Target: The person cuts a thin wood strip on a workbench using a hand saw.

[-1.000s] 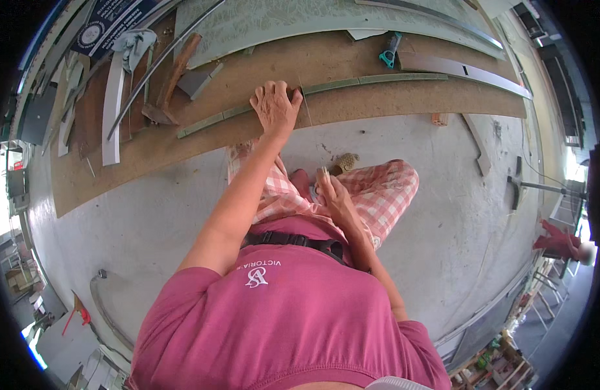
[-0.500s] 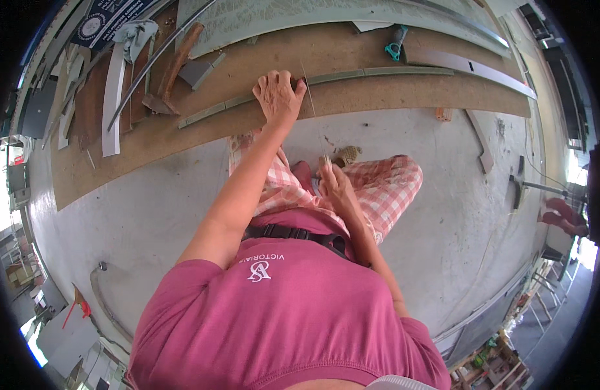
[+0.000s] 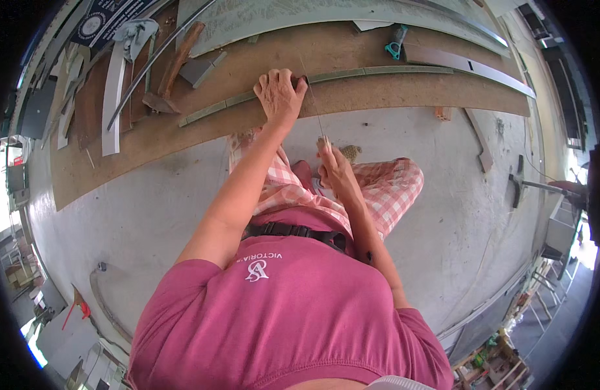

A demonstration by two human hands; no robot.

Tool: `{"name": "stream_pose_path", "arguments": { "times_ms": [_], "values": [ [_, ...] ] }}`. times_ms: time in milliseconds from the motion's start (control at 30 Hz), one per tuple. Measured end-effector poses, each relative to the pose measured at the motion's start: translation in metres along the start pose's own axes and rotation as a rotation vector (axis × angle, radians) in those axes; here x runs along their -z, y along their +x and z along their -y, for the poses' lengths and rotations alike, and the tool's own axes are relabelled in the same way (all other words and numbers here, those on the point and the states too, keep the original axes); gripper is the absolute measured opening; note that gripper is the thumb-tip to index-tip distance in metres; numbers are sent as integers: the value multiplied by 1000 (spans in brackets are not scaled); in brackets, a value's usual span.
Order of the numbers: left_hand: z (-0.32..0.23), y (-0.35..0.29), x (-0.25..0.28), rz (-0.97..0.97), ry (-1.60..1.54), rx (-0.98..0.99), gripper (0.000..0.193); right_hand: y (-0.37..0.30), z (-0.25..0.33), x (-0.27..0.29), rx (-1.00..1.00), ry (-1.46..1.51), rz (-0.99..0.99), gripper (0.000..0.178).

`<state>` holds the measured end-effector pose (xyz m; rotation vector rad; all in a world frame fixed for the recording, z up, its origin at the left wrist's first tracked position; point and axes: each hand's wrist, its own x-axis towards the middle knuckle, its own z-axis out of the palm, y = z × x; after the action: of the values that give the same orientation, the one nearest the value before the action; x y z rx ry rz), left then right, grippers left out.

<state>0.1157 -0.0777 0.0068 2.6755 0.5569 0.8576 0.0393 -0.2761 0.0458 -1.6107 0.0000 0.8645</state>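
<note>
My left hand [image 3: 279, 97] presses down on a long, narrow grey-green strip [image 3: 378, 70] lying across the brown board, its fingers curled over the strip. Closed around a pale handle, my right hand [image 3: 338, 170] holds what looks like a hand saw [image 3: 318, 112]. Its thin blade, seen nearly edge-on, runs forward from the handle and crosses the strip just right of my left thumb. Whether the blade has cut into the strip is too small to tell.
The brown board [image 3: 137, 153] lies before my crossed legs. A hammer [image 3: 173, 78], a white strip [image 3: 113, 104] and a grey rag [image 3: 139, 36] are at the left. Scissors with teal handles [image 3: 394, 49] and a metal bar [image 3: 469, 65] lie at the far right. A brick piece [image 3: 443, 114] is by the board's edge.
My right hand has moved forward, toward the board, with the saw. My left hand stays in place on the strip.
</note>
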Motion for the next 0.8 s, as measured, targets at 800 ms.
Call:
{"name": "stream_pose_path", "arguments": {
  "times_ms": [800],
  "values": [
    [-1,-2,-1,7,-7,1,25,-6,-33,-4,20,-165,-43,46]
  ]
}}
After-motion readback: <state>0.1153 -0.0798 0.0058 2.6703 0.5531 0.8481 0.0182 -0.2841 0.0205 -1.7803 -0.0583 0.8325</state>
